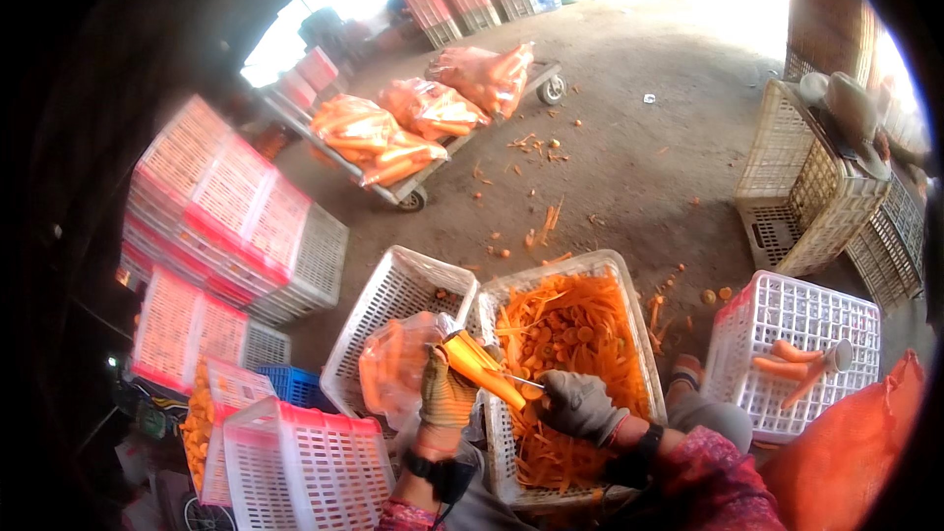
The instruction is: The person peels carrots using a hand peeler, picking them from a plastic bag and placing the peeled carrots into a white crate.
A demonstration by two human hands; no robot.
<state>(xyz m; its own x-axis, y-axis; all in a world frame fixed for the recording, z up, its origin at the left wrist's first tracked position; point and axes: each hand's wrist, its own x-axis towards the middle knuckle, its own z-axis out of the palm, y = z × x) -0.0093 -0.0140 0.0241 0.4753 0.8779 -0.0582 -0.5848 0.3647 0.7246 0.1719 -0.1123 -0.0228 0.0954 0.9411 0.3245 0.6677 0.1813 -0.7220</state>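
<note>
My left hand (448, 394), in a striped work glove, grips a large carrot (472, 365) that slants down to the right. In my grey-gloved right hand (579, 405) is a thin metal hand tool (525, 381); its blade lies against the carrot's lower part, and the handle is hidden in my fist. Below both hands, a dirty white plastic crate (643, 324) holds a heap of carrot peelings (560, 310) and cut carrot ends. To the left, a clear plastic bag of carrots (394, 365) sits in another white crate (350, 317), close to my left wrist.
At right, several carrots (793, 369) and a metal cup-like object (838, 355) rest on a white crate (804, 310), near an orange sack (848, 450). Stacked crates (228, 199) stand left. Ahead is a flatbed cart (461, 144) with bagged carrots (435, 114); scraps litter the floor.
</note>
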